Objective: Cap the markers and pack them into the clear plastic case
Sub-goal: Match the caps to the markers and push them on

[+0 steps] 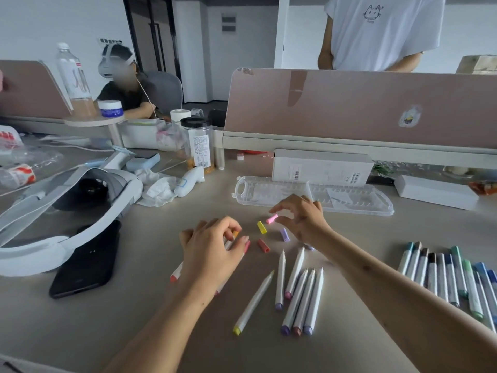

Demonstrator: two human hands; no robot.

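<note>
The open clear plastic case (349,199) lies past my hands with nothing in it. My left hand (212,254) grips a couple of markers, one with an orange cap (235,234), and their ends stick out beneath the palm. My right hand (302,218) pinches a pink cap (272,218) between thumb and forefinger, just above the table. Yellow (261,227), purple (284,235) and red (263,245) caps lie loose between my hands. Several uncapped white markers (298,294) lie near me, tips pointing away. A row of capped markers (451,275) lies at the right.
A white headset (67,208) and a black phone (86,265) take up the left of the table. Crumpled tissue (158,189), a black-lidded jar (197,145) and a white box (322,168) stand behind. A pink partition (349,103) closes the back, with a person beyond it.
</note>
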